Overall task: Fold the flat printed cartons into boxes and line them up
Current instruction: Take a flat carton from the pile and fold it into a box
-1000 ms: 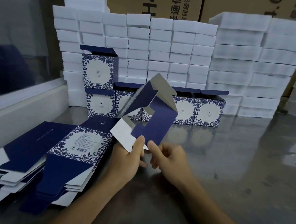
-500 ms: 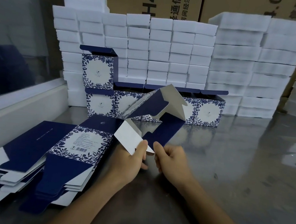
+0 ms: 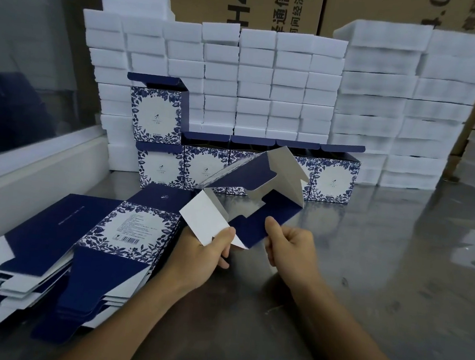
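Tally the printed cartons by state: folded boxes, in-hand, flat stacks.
Folded boxes: 6, five in the bottom row and one stacked on the left end
Carton being folded: 1, held by left hand and right hand
Flat carton stacks: 2
Total: 9
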